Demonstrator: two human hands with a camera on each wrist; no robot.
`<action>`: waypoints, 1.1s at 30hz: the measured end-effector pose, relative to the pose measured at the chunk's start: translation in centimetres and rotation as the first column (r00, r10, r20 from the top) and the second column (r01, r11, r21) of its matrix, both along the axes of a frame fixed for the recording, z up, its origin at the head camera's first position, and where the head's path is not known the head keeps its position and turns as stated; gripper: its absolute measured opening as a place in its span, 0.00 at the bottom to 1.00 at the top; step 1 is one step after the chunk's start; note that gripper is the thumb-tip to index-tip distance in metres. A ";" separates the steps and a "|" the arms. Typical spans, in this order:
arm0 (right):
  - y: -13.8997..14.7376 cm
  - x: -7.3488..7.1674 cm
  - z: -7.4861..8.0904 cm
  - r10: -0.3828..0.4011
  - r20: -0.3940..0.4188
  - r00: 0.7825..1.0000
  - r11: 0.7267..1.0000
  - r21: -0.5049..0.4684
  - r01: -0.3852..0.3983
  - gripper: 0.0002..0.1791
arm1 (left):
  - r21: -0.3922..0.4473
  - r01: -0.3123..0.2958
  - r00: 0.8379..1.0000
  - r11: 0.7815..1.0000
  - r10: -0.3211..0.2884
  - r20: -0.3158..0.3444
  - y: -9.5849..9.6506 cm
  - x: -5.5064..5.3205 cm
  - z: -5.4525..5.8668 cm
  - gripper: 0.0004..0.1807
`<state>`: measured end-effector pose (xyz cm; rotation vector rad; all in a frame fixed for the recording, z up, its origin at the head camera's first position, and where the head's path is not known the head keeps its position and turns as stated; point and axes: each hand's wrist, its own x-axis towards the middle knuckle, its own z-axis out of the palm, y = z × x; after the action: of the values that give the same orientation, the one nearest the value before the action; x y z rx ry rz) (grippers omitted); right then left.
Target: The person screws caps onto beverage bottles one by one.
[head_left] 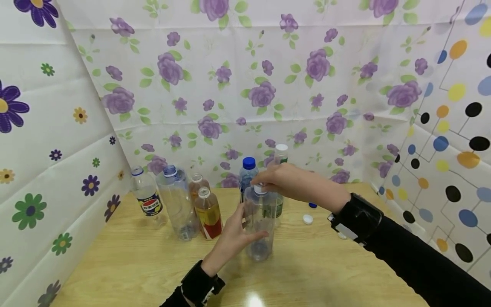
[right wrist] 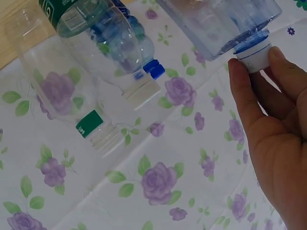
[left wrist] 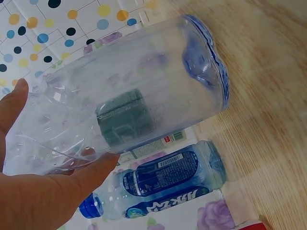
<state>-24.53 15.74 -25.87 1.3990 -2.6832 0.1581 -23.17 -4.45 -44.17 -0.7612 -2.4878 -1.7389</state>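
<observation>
A large clear plastic bottle [head_left: 264, 228] stands upright on the table in the middle of the head view. Thumb and fingers of my left hand [head_left: 232, 236] grip its side, with the thumb across the front. At its mouth, my right hand [head_left: 293, 181] pinches a white cap [right wrist: 254, 57] between thumb and fingers; the cap sits on the neck. Whether it is fully seated cannot be told. Just behind are a blue-capped water bottle [left wrist: 163, 182] and clear bottles with green labels, partly hidden by the right hand and the held bottle.
To the left stand a clear bottle with a dark label [head_left: 149, 204], a big uncapped bottle [head_left: 174, 200] and uncapped bottles of amber drink [head_left: 208, 215]. A white cap [head_left: 307, 219] and a blue cap [head_left: 312, 205] lie at the right. Patterned cloth [head_left: 215, 64] encloses the table [head_left: 307, 273].
</observation>
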 end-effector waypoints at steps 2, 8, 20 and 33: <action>0.3 -0.1 -0.6 0.013 -0.021 1.000 0.999 -0.045 -0.014 0.18 | -0.007 -0.003 1.000 1.000 0.003 0.005 0.0 0.0 -0.2 0.52; 1.4 0.0 -2.4 -0.043 -0.073 0.996 0.989 -0.145 0.032 0.22 | 0.010 -0.024 0.999 1.000 0.023 0.027 -0.2 -0.1 -0.2 0.54; 4.1 1.3 -8.3 -0.221 0.040 0.974 0.934 -0.279 0.223 0.34 | 0.014 -0.126 0.991 0.992 0.126 -0.051 -1.2 -1.7 1.1 0.52; 5.6 3.0 -14.7 -0.287 0.144 0.947 0.924 -0.219 0.313 0.22 | -0.020 -0.236 0.972 0.972 0.236 -0.006 -1.5 -4.5 1.0 0.58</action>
<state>-21.50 21.38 -40.57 0.9220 -2.8086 0.5244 -27.72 -5.95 -43.21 -0.4451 -2.4777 -1.6309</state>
